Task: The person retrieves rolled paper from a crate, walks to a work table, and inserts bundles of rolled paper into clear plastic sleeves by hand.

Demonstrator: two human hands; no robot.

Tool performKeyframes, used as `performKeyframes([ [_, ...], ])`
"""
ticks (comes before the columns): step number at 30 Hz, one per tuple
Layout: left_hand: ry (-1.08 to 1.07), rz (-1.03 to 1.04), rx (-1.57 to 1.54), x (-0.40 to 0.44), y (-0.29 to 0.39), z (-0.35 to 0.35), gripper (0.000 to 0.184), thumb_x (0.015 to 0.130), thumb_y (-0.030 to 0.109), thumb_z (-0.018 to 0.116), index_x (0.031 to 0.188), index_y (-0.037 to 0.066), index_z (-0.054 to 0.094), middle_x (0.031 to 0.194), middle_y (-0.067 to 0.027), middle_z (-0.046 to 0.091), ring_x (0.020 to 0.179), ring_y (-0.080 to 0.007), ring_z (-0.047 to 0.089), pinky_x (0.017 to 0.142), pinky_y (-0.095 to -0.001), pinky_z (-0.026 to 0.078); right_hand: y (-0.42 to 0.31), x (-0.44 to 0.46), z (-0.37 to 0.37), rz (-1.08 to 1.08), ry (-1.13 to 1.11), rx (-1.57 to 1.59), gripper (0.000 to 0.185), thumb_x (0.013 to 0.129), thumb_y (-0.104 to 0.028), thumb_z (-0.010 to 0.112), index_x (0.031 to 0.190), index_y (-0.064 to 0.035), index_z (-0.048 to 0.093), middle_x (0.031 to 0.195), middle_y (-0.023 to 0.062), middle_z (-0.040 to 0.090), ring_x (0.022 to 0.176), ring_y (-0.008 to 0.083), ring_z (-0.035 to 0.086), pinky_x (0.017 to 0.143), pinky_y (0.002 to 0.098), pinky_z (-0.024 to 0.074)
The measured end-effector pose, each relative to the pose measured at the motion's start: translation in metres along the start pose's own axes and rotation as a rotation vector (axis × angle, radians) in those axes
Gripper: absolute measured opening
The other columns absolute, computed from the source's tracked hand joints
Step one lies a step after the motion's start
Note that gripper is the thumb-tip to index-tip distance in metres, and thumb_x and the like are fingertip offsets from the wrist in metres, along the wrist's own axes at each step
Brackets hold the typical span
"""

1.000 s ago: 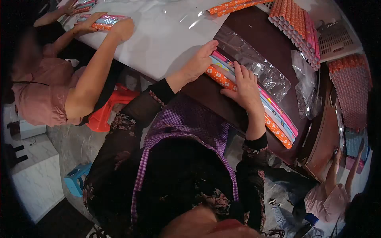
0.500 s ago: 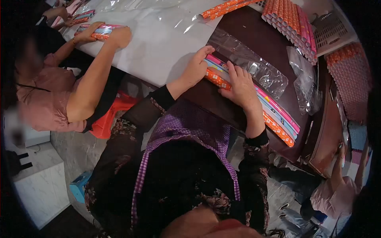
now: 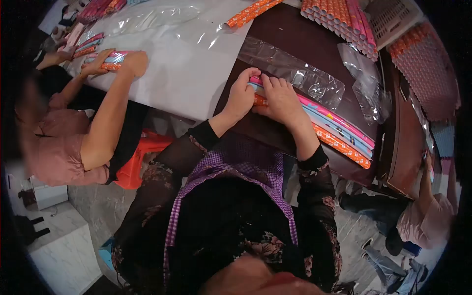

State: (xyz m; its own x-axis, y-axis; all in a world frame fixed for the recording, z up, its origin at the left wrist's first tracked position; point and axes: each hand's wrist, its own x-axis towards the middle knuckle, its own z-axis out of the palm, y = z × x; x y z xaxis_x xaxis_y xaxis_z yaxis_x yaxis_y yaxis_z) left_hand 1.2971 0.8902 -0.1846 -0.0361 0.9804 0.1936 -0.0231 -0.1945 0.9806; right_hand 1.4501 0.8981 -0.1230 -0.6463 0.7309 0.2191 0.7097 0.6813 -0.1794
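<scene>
Several patterned paper rolls (image 3: 339,130), pink, light blue and orange, lie side by side on the dark brown table (image 3: 275,34). Around their left ends curls my left hand (image 3: 242,96), its fingers bent over the tips. My right hand (image 3: 285,102) wraps over the same rolls just to the right, close against my left hand. The rolls' right ends stick out past my right hand. Beyond them a clear plastic sleeve (image 3: 307,76) lies flat on the table.
Another plastic sleeve (image 3: 366,83) lies to the right, by a stack of orange and pink rolls (image 3: 339,22) and a white basket (image 3: 393,22). Two orange rolls (image 3: 253,12) rest at the white sheet's (image 3: 187,64) edge. A co-worker's hands (image 3: 132,64) hold rolls at left. Another person (image 3: 425,216) is at right.
My right hand has slid left along the rolls towards my left hand, and more of their right part shows. The view has shifted, so the table sits further left.
</scene>
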Motion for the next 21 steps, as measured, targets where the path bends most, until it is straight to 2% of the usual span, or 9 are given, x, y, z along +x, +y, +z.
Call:
performKeyframes([
  [5, -0.154, 0.012, 0.142, 0.01, 0.016, -0.01, 0.04, 0.088, -0.004, 0.045, 0.128, -0.005, 0.045, 0.124, -0.0157, 0.055, 0.118, -0.0224, 0.052, 0.103, -0.0322, 0.039, 0.006, -0.01, -0.001, 0.043, -0.012, 0.045, 0.067, 0.071, -0.028, 0.075, 0.125, 0.0005, 0.048, 0.106, 0.0169, 0.059, 0.103, 0.034, 0.054, 0.091, 0.0418, 0.0438],
  [8, -0.185, 0.368, 0.653, 0.043, 0.053, 0.011, 0.032, 0.088, 0.009, 0.057, 0.117, -0.002, 0.057, 0.114, -0.0174, 0.059, 0.106, -0.0288, 0.059, 0.091, -0.0354, 0.046, 0.008, -0.013, 0.006, 0.019, 0.044, 0.061, 0.066, 0.071, -0.025, 0.075, 0.126, -0.0031, 0.049, 0.109, 0.0163, 0.06, 0.104, 0.0337, 0.055, 0.091, 0.0404, 0.0444],
  [11, -0.42, 0.444, 0.746, 0.065, 0.085, 0.075, 0.03, 0.089, 0.023, 0.059, 0.107, -0.002, 0.061, 0.105, -0.0198, 0.062, 0.098, -0.036, 0.06, 0.086, -0.0407, 0.048, 0.015, -0.014, 0.014, -0.043, -0.037, 0.172, 0.059, 0.075, -0.025, 0.072, 0.126, -0.0057, 0.05, 0.113, 0.0168, 0.061, 0.11, 0.0335, 0.054, 0.093, 0.0408, 0.0437],
  [13, -0.619, 0.445, 0.833, 0.069, 0.092, 0.126, 0.037, 0.089, 0.033, 0.06, 0.105, -0.001, 0.061, 0.102, -0.0215, 0.064, 0.098, -0.0391, 0.06, 0.083, -0.0438, 0.049, 0.017, -0.021, 0.035, -0.076, 0.242, 0.102, 0.056, 0.081, -0.024, 0.066, 0.131, -0.0067, 0.048, 0.12, 0.0136, 0.059, 0.116, 0.0296, 0.052, 0.098, 0.0386, 0.041],
  [14, -0.664, 0.455, 0.832, 0.071, 0.091, 0.151, 0.041, 0.088, 0.037, 0.06, 0.106, 0.0, 0.06, 0.101, -0.0227, 0.064, 0.097, -0.0403, 0.061, 0.081, -0.0452, 0.05, 0.028, -0.026, 0.054, -0.091, 0.235, 0.093, 0.056, 0.081, -0.024, 0.066, 0.131, -0.0067, 0.048, 0.12, 0.0136, 0.059, 0.116, 0.0296, 0.052, 0.098, 0.0386, 0.041],
  [16, -0.725, 0.549, 0.885, 0.078, 0.08, 0.183, 0.045, 0.087, 0.041, 0.059, 0.087, -0.004, 0.065, 0.095, -0.0252, 0.065, 0.09, -0.0382, 0.065, 0.074, -0.0471, 0.053, 0.054, -0.028, 0.092, -0.117, 0.049, 0.664, 0.054, 0.089, -0.027, 0.056, 0.137, -0.0071, 0.042, 0.129, 0.0072, 0.053, 0.119, 0.0225, 0.051, 0.102, 0.0363, 0.0384],
  [17, -0.736, 0.547, 0.942, 0.081, 0.068, 0.196, 0.046, 0.087, 0.041, 0.06, 0.088, -0.004, 0.066, 0.094, -0.0244, 0.066, 0.089, -0.0377, 0.066, 0.073, -0.0471, 0.053, 0.064, -0.025, 0.104, -0.132, -0.031, 0.849, 0.053, 0.092, -0.028, 0.052, 0.139, -0.0073, 0.04, 0.132, 0.0051, 0.052, 0.12, 0.0201, 0.05, 0.104, 0.0355, 0.0375],
  [18, -0.741, 0.536, 1.007, 0.084, 0.054, 0.206, 0.047, 0.086, 0.042, 0.06, 0.089, -0.004, 0.067, 0.093, -0.0235, 0.067, 0.088, -0.0372, 0.066, 0.072, -0.0471, 0.053, 0.07, -0.018, 0.112, -0.16, 0.023, 0.331, 0.053, 0.092, -0.03, 0.051, 0.139, -0.0071, 0.041, 0.137, 0.0063, 0.048, 0.125, 0.0221, 0.047, 0.106, 0.0363, 0.0357],
  [21, -0.754, 0.464, 1.163, 0.09, 0.035, 0.206, 0.047, 0.085, 0.043, 0.062, 0.095, -0.003, 0.068, 0.095, -0.0207, 0.068, 0.089, -0.0366, 0.067, 0.073, -0.046, 0.053, 0.02, -0.021, 0.021, -0.193, 0.161, 0.058, 0.044, 0.093, -0.026, 0.045, 0.133, -0.008, 0.044, 0.13, 0.0139, 0.051, 0.116, 0.0276, 0.052, 0.106, 0.0396, 0.0365],
])
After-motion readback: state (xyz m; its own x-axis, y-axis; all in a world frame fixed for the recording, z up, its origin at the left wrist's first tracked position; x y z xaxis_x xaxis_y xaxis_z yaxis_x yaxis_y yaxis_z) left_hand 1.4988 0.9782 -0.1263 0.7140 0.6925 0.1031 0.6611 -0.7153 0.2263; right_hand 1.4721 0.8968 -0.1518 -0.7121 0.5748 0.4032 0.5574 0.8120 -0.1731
